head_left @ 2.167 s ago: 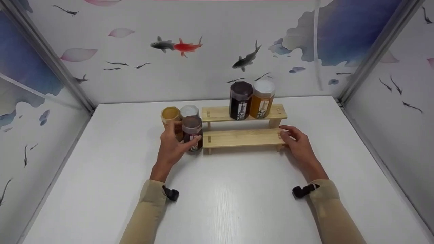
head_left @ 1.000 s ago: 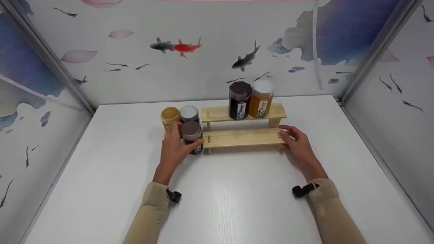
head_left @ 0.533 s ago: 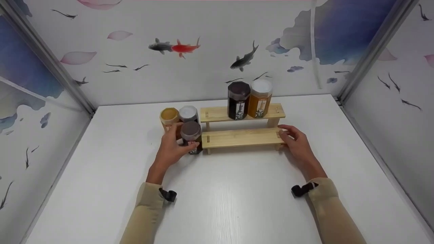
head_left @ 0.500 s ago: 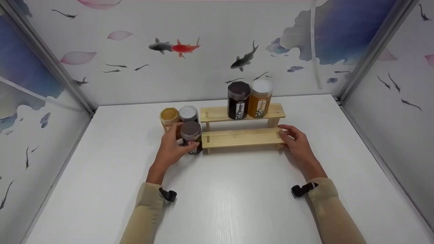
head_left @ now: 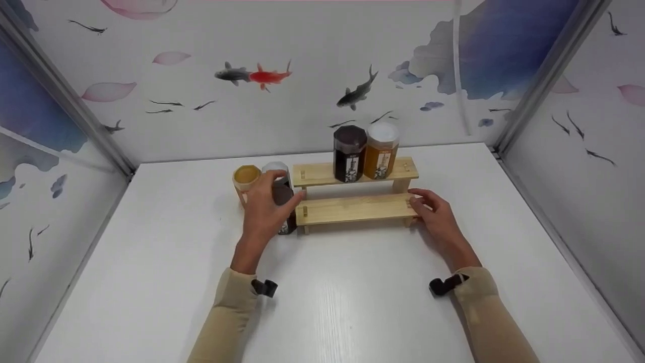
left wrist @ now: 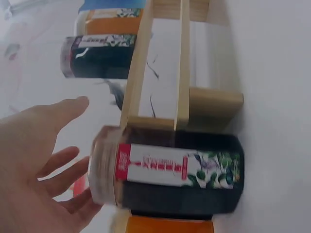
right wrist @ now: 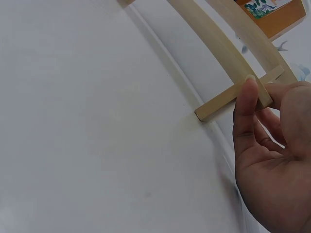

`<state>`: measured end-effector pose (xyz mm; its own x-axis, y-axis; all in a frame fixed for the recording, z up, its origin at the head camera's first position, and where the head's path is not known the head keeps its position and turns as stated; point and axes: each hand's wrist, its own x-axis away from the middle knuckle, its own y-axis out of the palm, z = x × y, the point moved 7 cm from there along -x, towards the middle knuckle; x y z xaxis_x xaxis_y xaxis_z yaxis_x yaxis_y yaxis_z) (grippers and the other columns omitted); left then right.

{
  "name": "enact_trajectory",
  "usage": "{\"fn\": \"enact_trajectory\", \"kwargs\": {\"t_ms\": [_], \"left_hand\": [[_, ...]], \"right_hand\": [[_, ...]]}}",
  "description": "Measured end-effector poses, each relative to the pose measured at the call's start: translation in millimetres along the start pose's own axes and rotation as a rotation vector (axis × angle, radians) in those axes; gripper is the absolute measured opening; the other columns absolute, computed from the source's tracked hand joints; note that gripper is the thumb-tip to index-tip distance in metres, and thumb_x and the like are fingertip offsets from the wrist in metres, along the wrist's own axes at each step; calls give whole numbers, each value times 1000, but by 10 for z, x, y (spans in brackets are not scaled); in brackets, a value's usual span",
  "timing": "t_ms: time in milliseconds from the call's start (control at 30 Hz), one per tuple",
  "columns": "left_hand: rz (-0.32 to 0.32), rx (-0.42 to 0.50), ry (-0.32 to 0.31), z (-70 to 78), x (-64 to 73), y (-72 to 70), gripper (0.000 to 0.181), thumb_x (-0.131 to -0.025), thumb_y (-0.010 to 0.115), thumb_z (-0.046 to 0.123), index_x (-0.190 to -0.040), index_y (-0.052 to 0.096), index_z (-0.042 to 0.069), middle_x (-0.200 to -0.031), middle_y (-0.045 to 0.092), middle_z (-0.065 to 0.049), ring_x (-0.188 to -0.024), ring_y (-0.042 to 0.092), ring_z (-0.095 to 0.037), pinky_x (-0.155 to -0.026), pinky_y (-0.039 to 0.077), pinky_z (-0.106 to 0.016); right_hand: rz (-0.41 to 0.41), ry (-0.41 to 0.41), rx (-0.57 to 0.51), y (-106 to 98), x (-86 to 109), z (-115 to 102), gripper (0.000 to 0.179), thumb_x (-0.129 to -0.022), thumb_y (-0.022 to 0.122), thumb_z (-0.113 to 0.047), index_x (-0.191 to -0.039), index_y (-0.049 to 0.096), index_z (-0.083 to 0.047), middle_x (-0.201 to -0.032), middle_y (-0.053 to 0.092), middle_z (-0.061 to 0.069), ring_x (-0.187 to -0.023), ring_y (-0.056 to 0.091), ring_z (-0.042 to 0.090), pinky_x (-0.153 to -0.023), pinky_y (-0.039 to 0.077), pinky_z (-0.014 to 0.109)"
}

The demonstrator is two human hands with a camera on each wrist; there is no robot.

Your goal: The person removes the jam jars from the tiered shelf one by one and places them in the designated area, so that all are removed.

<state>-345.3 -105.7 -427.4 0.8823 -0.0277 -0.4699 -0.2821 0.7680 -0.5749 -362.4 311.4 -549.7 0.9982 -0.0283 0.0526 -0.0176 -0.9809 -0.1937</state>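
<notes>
My left hand is over a dark honey jar standing at the left end of a two-tier wooden rack. Thumb and fingers are spread apart around its lid, without a grip on it; the left wrist view shows the hand behind the lid. On the far side, my right hand pinches the right end of the lower shelf between thumb and fingers. Behind the dark jar stand a yellow-topped jar and a white-lidded jar, both partly hidden by the left hand.
A second dark jar and an amber jar with a white lid stand side by side on the rack's upper shelf. The white table is enclosed by printed panels at the back and sides.
The left hand has loosened from the dark jar and risen slightly over it. Earlier that jar shifted a little toward the front. The right hand keeps its place on the rack.
</notes>
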Motion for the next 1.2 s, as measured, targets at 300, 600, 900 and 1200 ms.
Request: {"fn": "enact_trajectory", "kwargs": {"t_ms": [300, 600, 900, 1200], "left_hand": [[-45, 97, 98, 569, -233, 536, 52, -99, 83, 32, -141, 63, 9, -141, 65, -9, -128, 64, -29, -106, 57, -45], [-78, 160, 7, 709, -519, 982, 91, -92, 86, 50, -161, 39, 11, -158, 53, -9, -141, 59, -27, -112, 55, -45], [-20, 80, -108, 625, -522, 1024, 82, -89, 85, 54, -153, 50, 19, -145, 65, -5, -129, 68, -26, -101, 61, -49], [45, 92, 31, 588, -383, 870, 77, -87, 86, 54, -147, 57, 16, -132, 68, -6, -116, 71, -22, -95, 63, -44]], "right_hand": [[-8, 4, -51, -29, 39, 41, 55, -108, 66, -44, -154, 57, -15, -124, 60, 5, -99, 66, 9, -78, 59, 19], [-15, 7, -29, -14, 42, -5, 55, -108, 65, -46, -154, 58, -15, -129, 59, 7, -103, 66, 11, -81, 59, 20], [-22, 24, 14, 13, 13, -13, 54, -109, 63, -47, -155, 57, -18, -133, 59, 9, -107, 66, 13, -84, 58, 20], [-10, -3, 25, -16, -4, -19, 53, -110, 64, -43, -155, 57, -15, -130, 60, 8, -102, 65, 10, -80, 58, 18]]}}
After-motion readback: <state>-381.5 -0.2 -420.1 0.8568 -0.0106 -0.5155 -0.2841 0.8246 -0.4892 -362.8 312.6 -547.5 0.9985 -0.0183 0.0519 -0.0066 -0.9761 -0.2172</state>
